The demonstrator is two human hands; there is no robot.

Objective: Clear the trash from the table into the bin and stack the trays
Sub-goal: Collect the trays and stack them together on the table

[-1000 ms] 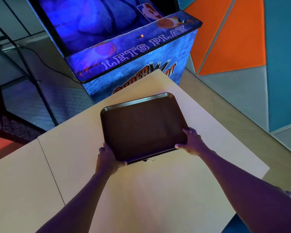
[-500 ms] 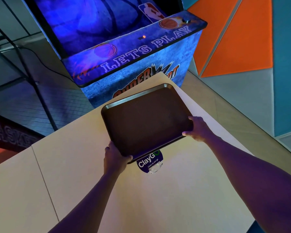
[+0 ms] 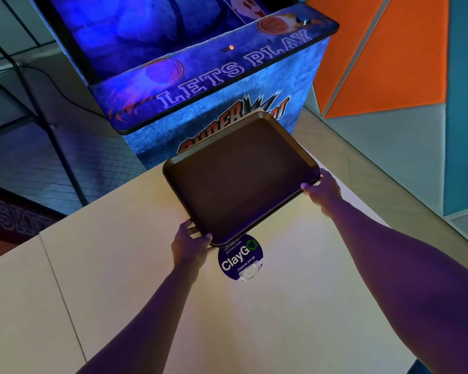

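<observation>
Both hands, left hand (image 3: 190, 243) and right hand (image 3: 322, 188), grip one brown tray (image 3: 241, 179) above the table (image 3: 268, 319), beside one round sticker (image 3: 240, 257).

A pale wooden table (image 3: 114, 279) lies beneath the left hand (image 3: 189, 245), with a round blue ClayGo sticker (image 3: 240, 259) just to that hand's right. Beyond it stands a blue-lit basketball arcade cabinet (image 3: 214, 76) reading LETS PLAY. Right of the right hand (image 3: 323, 191) are orange, teal and grey wall panels (image 3: 389, 63). The light is dim and purple.

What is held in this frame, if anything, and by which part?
A dark brown tray, held in both hands: the left hand grips its near-left corner, the right hand its near-right corner.
</observation>
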